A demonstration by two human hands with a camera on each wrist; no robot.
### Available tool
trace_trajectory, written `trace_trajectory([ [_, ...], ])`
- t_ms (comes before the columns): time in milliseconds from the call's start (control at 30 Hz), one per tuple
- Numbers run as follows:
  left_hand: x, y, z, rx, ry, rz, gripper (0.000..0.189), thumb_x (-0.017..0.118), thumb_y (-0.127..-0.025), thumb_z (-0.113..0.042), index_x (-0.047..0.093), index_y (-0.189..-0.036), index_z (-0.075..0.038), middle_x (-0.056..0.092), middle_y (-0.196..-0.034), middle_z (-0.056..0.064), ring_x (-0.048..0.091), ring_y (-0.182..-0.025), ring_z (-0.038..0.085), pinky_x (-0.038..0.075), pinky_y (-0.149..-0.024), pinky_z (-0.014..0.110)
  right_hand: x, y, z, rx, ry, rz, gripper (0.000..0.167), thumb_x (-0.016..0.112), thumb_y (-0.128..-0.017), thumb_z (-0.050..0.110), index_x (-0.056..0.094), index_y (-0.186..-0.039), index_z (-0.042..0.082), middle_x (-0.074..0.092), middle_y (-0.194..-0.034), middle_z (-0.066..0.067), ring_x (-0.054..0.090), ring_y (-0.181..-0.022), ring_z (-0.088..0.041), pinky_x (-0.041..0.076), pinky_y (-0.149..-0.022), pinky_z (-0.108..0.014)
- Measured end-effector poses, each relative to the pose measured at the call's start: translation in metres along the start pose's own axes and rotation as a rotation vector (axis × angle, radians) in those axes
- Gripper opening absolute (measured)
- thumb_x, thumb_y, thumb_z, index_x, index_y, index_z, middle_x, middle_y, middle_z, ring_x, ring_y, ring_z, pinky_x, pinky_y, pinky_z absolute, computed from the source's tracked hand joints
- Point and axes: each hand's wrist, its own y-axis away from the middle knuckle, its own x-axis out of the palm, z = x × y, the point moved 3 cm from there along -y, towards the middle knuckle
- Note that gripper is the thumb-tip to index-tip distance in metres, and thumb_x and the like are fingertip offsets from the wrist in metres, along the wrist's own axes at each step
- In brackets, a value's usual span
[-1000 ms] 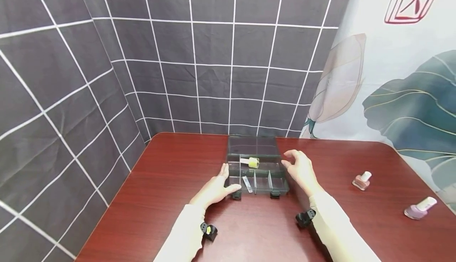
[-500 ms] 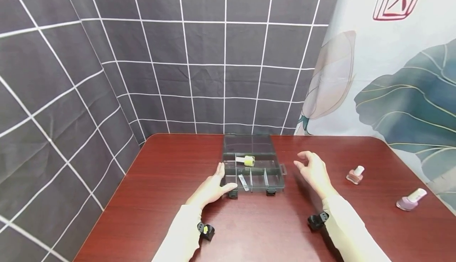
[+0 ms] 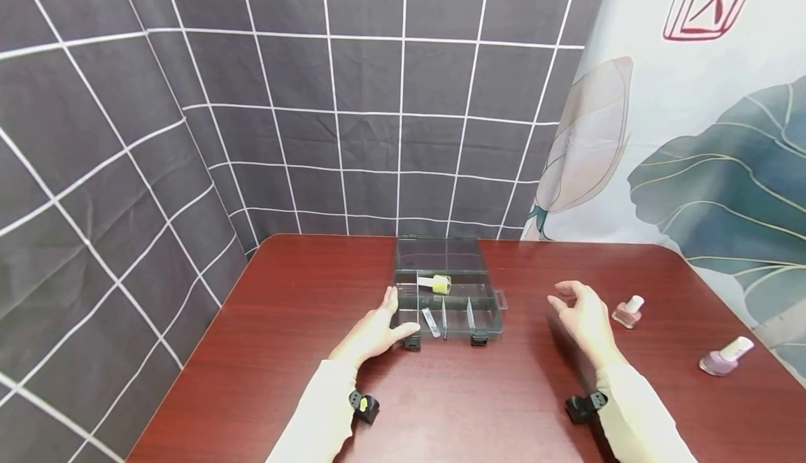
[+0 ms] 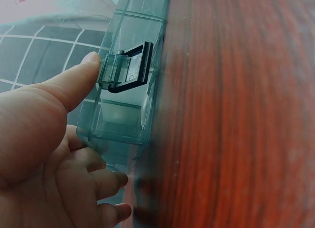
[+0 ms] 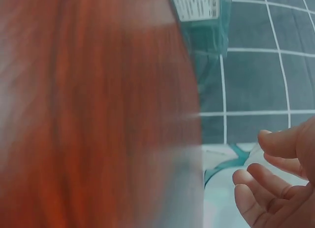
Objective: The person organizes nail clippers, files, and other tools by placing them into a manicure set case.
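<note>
A dark translucent organizer box [image 3: 466,289] stands on the table with its lid [image 3: 441,253] flipped back. A yellow nail polish bottle [image 3: 441,284] lies in its rear compartment, white cap to the left. In a front compartment a small clear strip [image 3: 431,322] rests at a slant. My left hand [image 3: 371,337] is at the box's left front corner, fingers along the side, thumb on the front rim beside a black latch [image 4: 133,68]. Right of the box, my right hand [image 3: 585,319] hovers over the table, fingers loosely curled and holding nothing, near a peach-pink nail polish bottle [image 3: 627,312].
A lilac nail polish bottle [image 3: 726,357] lies tilted farther right, close to the table's right edge. A clear tab [image 3: 501,300] sticks out from the box's right side. Dark grid-patterned cloth [image 3: 302,134] and a leaf-print cloth [image 3: 724,169] hang behind the red-brown table [image 3: 302,274].
My right hand has moved away from the box's right side, rightward toward the peach-pink bottle. My left hand stays at the box's corner.
</note>
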Motion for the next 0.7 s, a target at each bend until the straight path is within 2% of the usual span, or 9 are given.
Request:
trace_trajectory([
  [167,0.0,0.0,0.001,0.009,-0.006,0.005,0.09,0.058,-0.087,-0.05,0.015,-0.147,0.002,0.011,-0.153,0.018,0.04,-0.126,0.035,0.033,-0.102,0.043,-0.01,0.007,-0.011,0.03,0.008,-0.032,0.025,0.067,-0.081,0.004,0.062,-0.102,-0.008,0.063,-0.093,-0.027,0.06,-0.082,-0.039,0.041,-0.072,-0.047],
  [267,0.0,0.0,0.001,0.01,-0.008,0.006,0.09,0.057,-0.087,-0.05,0.016,-0.147,0.002,0.011,-0.153,0.019,0.039,-0.126,0.035,0.033,-0.102,0.043,-0.018,0.009,-0.016,0.058,-0.001,-0.057,0.025,0.066,-0.081,0.003,0.061,-0.102,-0.01,0.063,-0.093,-0.03,0.059,-0.084,-0.043,0.033,-0.084,-0.056],
  [400,-0.001,0.0,0.001,0.009,-0.01,0.006,0.091,0.057,-0.087,-0.052,0.016,-0.147,0.002,0.011,-0.152,0.019,0.039,-0.127,0.035,0.033,-0.102,0.042,-0.028,0.013,-0.025,0.15,0.021,-0.085,0.026,0.065,-0.083,0.007,0.061,-0.104,-0.008,0.063,-0.094,-0.03,0.059,-0.086,-0.043,0.032,-0.087,-0.057],
  [500,-0.001,0.0,0.0,0.008,-0.008,0.008,0.091,0.056,-0.087,-0.052,0.015,-0.147,0.002,0.011,-0.153,0.019,0.04,-0.126,0.035,0.033,-0.102,0.042,-0.035,0.017,-0.033,0.24,0.049,-0.097,0.027,0.065,-0.084,0.011,0.062,-0.105,-0.006,0.063,-0.094,-0.028,0.058,-0.086,-0.04,0.041,-0.076,-0.049],
  [700,-0.001,0.0,0.0,0.0,-0.004,0.011,0.09,0.057,-0.087,-0.051,0.015,-0.147,0.002,0.011,-0.153,0.018,0.042,-0.124,0.034,0.035,-0.1,0.043,-0.05,0.021,-0.044,0.334,0.044,-0.144,0.026,0.064,-0.083,0.01,0.06,-0.102,-0.008,0.062,-0.102,-0.03,0.055,-0.096,-0.041,0.038,-0.083,-0.048],
])
